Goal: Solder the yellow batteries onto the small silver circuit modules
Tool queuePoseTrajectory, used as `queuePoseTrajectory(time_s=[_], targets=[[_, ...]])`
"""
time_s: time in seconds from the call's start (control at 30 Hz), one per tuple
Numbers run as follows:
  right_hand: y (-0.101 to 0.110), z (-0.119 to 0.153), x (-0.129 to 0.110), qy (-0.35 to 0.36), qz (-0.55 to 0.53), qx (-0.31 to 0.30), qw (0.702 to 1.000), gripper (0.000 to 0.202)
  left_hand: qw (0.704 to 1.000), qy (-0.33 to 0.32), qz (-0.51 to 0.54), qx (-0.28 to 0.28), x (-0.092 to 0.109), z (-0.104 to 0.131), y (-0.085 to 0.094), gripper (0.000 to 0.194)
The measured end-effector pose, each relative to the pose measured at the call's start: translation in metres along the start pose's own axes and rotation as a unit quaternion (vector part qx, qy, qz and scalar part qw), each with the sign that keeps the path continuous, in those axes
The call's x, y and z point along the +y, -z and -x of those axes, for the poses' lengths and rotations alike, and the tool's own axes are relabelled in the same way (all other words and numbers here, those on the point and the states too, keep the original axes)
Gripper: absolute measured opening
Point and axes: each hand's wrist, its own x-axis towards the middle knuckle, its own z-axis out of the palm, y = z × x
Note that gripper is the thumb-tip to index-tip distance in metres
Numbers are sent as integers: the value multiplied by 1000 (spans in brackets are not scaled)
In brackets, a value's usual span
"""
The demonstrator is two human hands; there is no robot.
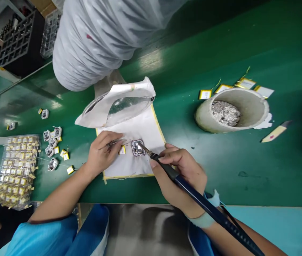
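Observation:
My right hand (181, 174) grips a dark blue soldering iron (190, 192), its tip over a small square device (138, 147) with an exposed circuit board. That device lies on a white sheet (121, 169) edged with yellow tape. To its left, my left hand (104, 149) is closed on thin metal tweezers (115, 142) pointing toward the board. A small yellow-edged battery (122, 149) rests between the tweezers and the device, with thin wires running near it. Whether the iron's tip touches the board I cannot tell.
A ribbed white duct with a clear-windowed hood (129, 106) hangs just beyond the sheet. On the right stand a pot of metal shavings (201, 117), several batteries (245, 83) and a knife (275, 132). Loose devices (52, 164) and a battery-filled tray (17, 170) lie left.

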Motion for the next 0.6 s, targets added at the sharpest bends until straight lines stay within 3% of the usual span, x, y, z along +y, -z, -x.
queuePoseTrajectory(time_s=[0.1, 0.23, 0.6], targets=[[0, 0, -1, -5, 7, -7, 1000, 21, 998, 35, 44, 38, 1, 5, -5, 9], [0, 0, -1, -15, 5, -4, 1000, 21, 993, 68, 93, 28, 3, 4, -16, 11], [-1, 2, 0, -6, 5, 1, 1000, 22, 991, 38, 129, 19, 3, -2, -21, 4]])
